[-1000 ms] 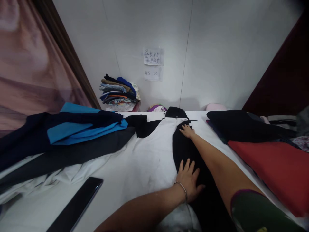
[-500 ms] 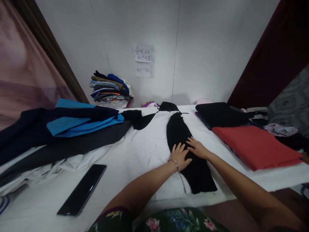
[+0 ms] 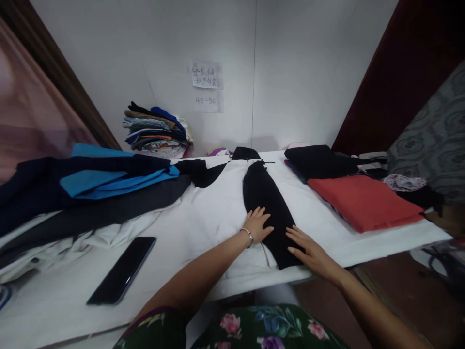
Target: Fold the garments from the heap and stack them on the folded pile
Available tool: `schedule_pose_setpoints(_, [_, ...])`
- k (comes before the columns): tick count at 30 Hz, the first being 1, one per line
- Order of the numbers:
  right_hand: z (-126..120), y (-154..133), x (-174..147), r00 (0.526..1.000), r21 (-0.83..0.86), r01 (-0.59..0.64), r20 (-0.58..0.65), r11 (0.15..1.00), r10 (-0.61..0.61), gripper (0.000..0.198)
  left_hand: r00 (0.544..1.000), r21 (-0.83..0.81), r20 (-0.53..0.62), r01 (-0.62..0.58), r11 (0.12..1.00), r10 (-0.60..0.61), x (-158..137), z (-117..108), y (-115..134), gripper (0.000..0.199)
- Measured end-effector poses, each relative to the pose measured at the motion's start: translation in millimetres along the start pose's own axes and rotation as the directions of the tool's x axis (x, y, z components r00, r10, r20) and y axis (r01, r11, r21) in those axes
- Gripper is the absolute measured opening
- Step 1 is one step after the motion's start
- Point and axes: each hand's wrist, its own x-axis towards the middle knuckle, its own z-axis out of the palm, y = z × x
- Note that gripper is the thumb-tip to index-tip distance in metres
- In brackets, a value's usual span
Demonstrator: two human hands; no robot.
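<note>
A hooded garment with a white body and black sleeves lies spread flat, its black hood pointing toward the wall. One black sleeve is laid lengthwise over the body. My left hand rests on this sleeve's left edge with fingers spread, a bracelet around the wrist. On the sleeve's lower right side lies my right hand, open, its fingertips touching the cloth near the cuff end. The other black sleeve stretches out to the left.
Loose dark, blue and white clothes are heaped on the left. A phone lies on the white-covered table. Folded red cloth and black cloth sit on the right. A clothes stack stands by the wall below paper notes.
My right hand has slid toward the cuff and the sleeve's outer edge, away from my left hand. My left hand stays on the sleeve. The whole view has shifted slightly.
</note>
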Motion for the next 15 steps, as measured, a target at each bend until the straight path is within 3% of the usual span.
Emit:
schedule_pose_setpoints(5, [6.1,-3.1,-8.1,0.999,-0.052,0.027,0.023,0.998,-0.026,0.054,0.993,0.03,0.007,-0.119,0.992,0.119,-11.8,1.2,4.3,0.052])
schedule_pose_setpoints(8, [3.4,-1.6,-7.1,1.0,0.031,0.009,0.006,0.999,-0.009,0.052,0.993,-0.001,0.052,-0.11,0.994,0.109,-16.7,-1.3,5.8,0.049])
schedule_pose_setpoints(11, [-4.4,8.0,-3.8,0.981,0.174,-0.11,-0.138,0.979,0.135,0.055,0.996,-0.066,0.034,-0.079,0.995,0.082,-24.6,-7.1,3.2,0.045])
schedule_pose_setpoints(13, [-10.0,17.7,0.8,0.935,0.29,-0.219,-0.211,0.932,0.285,0.066,0.998,-0.087,0.013,-0.065,0.994,0.067,-34.4,-10.7,-0.8,0.043])
schedule_pose_setpoints(15, [-13.9,25.9,8.0,0.897,0.405,-0.312,-0.172,0.859,0.407,0.078,0.999,-0.079,0.002,-0.047,0.996,0.047,-46.5,-12.4,-5.3,0.044])
